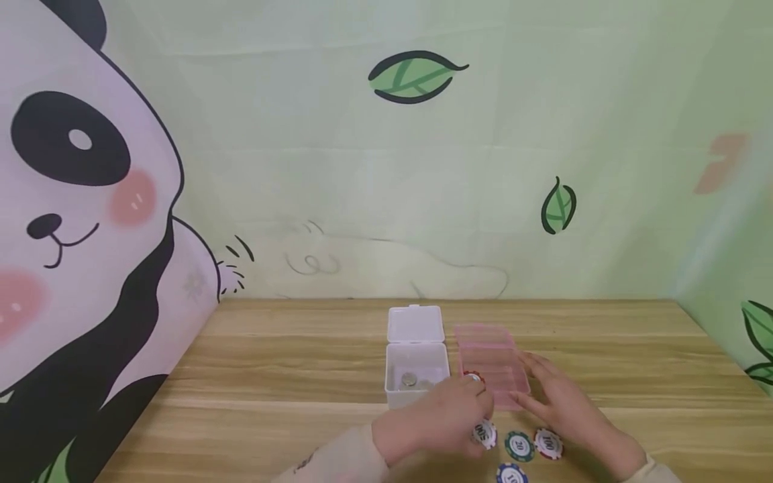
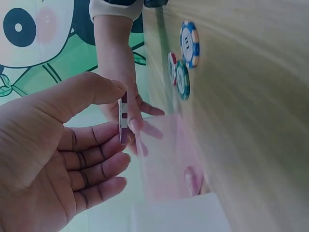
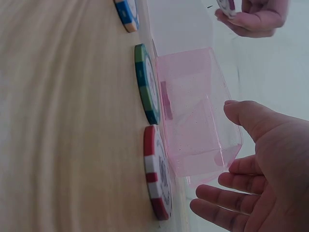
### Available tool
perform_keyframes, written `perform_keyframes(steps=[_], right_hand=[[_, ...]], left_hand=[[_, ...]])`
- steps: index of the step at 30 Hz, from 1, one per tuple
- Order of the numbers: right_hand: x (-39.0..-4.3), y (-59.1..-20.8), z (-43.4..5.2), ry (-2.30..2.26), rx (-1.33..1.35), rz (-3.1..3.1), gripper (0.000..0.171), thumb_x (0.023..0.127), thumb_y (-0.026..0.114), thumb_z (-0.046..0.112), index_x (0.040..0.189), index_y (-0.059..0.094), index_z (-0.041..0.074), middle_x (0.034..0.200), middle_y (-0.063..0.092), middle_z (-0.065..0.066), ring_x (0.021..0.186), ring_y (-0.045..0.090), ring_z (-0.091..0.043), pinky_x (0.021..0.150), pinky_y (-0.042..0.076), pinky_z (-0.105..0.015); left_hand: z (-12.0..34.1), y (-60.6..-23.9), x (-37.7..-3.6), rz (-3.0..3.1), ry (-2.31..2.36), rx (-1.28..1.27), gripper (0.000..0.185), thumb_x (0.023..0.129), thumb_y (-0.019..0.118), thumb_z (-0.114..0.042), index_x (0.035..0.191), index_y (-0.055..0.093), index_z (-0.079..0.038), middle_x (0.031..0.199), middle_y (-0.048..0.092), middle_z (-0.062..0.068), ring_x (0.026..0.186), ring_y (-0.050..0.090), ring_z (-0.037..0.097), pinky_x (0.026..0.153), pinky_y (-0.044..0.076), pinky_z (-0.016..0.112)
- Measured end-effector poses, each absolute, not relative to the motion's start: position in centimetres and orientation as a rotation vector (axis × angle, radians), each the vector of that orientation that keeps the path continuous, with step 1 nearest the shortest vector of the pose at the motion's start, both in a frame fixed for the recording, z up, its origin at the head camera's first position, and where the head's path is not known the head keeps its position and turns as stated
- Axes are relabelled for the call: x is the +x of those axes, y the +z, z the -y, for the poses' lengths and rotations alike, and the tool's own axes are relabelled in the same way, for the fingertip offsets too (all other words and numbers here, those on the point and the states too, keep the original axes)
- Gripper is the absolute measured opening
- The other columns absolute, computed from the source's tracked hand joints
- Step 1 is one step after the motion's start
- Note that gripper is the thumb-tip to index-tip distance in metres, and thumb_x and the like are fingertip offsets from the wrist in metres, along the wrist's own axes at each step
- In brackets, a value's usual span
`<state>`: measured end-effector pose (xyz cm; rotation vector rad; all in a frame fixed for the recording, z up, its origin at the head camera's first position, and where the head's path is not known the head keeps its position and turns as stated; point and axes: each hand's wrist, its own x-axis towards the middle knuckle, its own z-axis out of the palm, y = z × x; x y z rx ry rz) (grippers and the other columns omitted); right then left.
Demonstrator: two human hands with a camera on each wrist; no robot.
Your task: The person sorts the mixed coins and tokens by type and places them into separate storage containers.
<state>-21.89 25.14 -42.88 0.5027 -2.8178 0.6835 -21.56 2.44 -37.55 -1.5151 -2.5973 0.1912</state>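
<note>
- White box [image 1: 417, 376] stands open on the tabletop [image 1: 272, 376], a coin inside.
- Left hand [image 1: 443, 419]: grip pinches a chip [image 2: 123, 118] on edge, just beside the pink box [image 1: 492, 365].
- Right hand [image 1: 558, 402]: grip released, fingers straight beside the pink box.
- 3 chips [image 1: 521, 446] lie nearby.

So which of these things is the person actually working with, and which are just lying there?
In use:
- left hand pinching a chip
- right hand beside the pink box

Lying about:
- white box holding a coin
- green chip, red chip, blue chip
</note>
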Motion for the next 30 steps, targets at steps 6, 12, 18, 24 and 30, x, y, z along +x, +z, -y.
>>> perform_keyframes(steps=[6, 12, 18, 24, 30], right_hand=[[-21.9, -42.8, -25.1, 0.697, 0.489, 2.835, 0.07, 0.091, 0.064, 0.04, 0.142, 0.041, -0.002, 0.14, 0.046, -0.029, 0.121, 0.051, -0.049, 0.098, 0.044, -0.063], [-21.9, -42.9, -25.1, 0.699, 0.499, 2.826, 0.068, 0.09, 0.064, 0.037, 0.14, 0.042, -0.004, 0.14, 0.047, -0.029, 0.122, 0.051, -0.048, 0.098, 0.044, -0.062], [-21.9, -42.8, -25.1, 0.695, 0.496, 2.821, 0.068, 0.09, 0.065, 0.036, 0.14, 0.042, -0.005, 0.139, 0.047, -0.03, 0.121, 0.051, -0.049, 0.098, 0.044, -0.063], [-21.9, -43.0, -25.1, 0.702, 0.499, 2.809, 0.068, 0.089, 0.066, 0.035, 0.139, 0.043, -0.006, 0.138, 0.048, -0.03, 0.119, 0.053, -0.049, 0.097, 0.045, -0.062], [-21.9, -43.1, -25.1, 0.699, 0.496, 2.803, 0.068, 0.089, 0.067, 0.035, 0.139, 0.044, -0.006, 0.137, 0.049, -0.03, 0.117, 0.055, -0.047, 0.096, 0.046, -0.06]], left_hand=[[-2.7, -36.4, -22.9, 2.632, 0.153, -1.559, 0.033, 0.076, 0.076, -0.043, 0.093, 0.062, -0.019, 0.093, 0.061, -0.01, 0.09, 0.055, 0.003, 0.081, 0.046, 0.014], [-3.2, -35.9, -24.5, 2.66, 0.074, -1.518, 0.036, 0.075, 0.078, -0.039, 0.097, 0.061, -0.016, 0.096, 0.061, -0.009, 0.087, 0.056, 0.002, 0.077, 0.047, 0.012], [-3.9, -36.1, -26.2, 2.702, 0.022, -1.472, 0.037, 0.077, 0.078, -0.037, 0.101, 0.061, -0.014, 0.094, 0.06, -0.007, 0.085, 0.053, 0.004, 0.075, 0.046, 0.012], [-4.6, -36.5, -27.7, 2.774, -0.012, -1.359, 0.032, 0.079, 0.077, -0.036, 0.097, 0.064, -0.014, 0.095, 0.06, -0.007, 0.086, 0.053, 0.006, 0.079, 0.046, 0.016], [-5.4, -37.2, -28.8, 2.782, 0.071, -1.319, 0.034, 0.078, 0.077, -0.041, 0.096, 0.064, -0.016, 0.094, 0.061, -0.007, 0.088, 0.054, 0.008, 0.083, 0.047, 0.02]])
